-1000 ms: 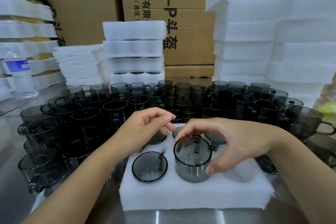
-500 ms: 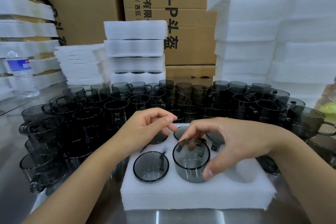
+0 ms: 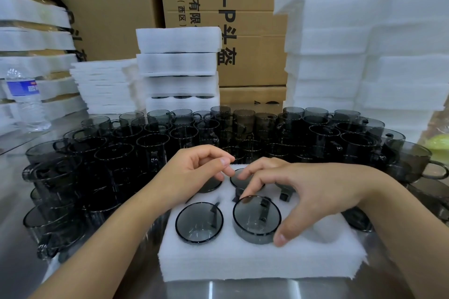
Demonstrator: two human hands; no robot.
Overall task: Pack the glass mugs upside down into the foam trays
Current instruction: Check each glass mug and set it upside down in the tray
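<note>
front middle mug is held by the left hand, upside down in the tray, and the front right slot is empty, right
No: the right hand holds the mug, as the head view shows. It is upside down in the tray, and the front right slot is empty.

Tall brown cardboard boxes (image 3: 255, 31) printed with black Chinese characters and large figures form the back wall, with another box (image 3: 109, 7) beside them on the left and a lower one (image 3: 252, 94) beneath. A clear plastic water bottle (image 3: 25, 99) with a blue label stands upright at the far left. The worktop (image 3: 243, 290) is shiny metal. A blurred yellow-green object (image 3: 439, 145) sits at the right edge.
</note>
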